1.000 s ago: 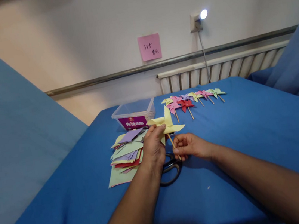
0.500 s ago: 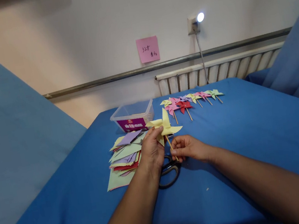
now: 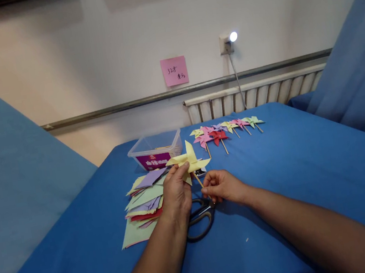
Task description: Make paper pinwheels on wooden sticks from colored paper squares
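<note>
A yellow paper pinwheel on a thin wooden stick is held up over the blue table. My left hand is closed, its fingertips pinching one yellow blade. My right hand is closed round the lower end of the stick. Under both hands lie black scissors. A pile of coloured paper squares lies just left of my left hand.
Several finished pinwheels lie in a row at the table's far side. A clear plastic box with a purple label stands behind the paper pile. Behind are a radiator, a pink note and a lit lamp. Blue cloth rises at both sides.
The view has tilted up and drifted, so everything sits lower and further left. Both hands keep the same hold on the yellow pinwheel, which stays above the scissors.
</note>
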Tool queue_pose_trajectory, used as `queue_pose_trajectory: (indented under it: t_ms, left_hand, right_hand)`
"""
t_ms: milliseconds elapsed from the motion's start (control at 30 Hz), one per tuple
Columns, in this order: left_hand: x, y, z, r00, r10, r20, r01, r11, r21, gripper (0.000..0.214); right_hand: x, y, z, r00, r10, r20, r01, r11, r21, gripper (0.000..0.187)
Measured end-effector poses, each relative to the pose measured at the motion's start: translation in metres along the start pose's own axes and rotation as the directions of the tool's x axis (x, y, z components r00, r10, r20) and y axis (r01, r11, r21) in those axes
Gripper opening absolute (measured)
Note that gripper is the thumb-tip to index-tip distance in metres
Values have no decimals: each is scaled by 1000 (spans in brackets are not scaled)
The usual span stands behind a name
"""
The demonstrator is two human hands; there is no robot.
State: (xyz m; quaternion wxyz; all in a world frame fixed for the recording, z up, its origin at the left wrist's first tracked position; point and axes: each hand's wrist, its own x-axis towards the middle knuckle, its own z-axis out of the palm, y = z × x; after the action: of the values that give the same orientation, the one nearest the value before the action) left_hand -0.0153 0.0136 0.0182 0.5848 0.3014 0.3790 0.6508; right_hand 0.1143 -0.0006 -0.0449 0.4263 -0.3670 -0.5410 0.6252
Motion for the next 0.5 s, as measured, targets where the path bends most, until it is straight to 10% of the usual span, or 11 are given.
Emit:
queue_pose_trajectory:
  t_ms: [300, 500]
  left_hand:
    - [-4, 1, 1, 985, -115, 126, 109, 993, 51, 32]
    - [-2, 0, -2, 985, -174, 17, 171, 979, 109, 30]
  right_hand:
    - [4, -10, -6, 964, -133, -232, 131, 991, -23, 30]
    - [20, -11, -51, 819, -189, -542, 40, 961, -274, 32]
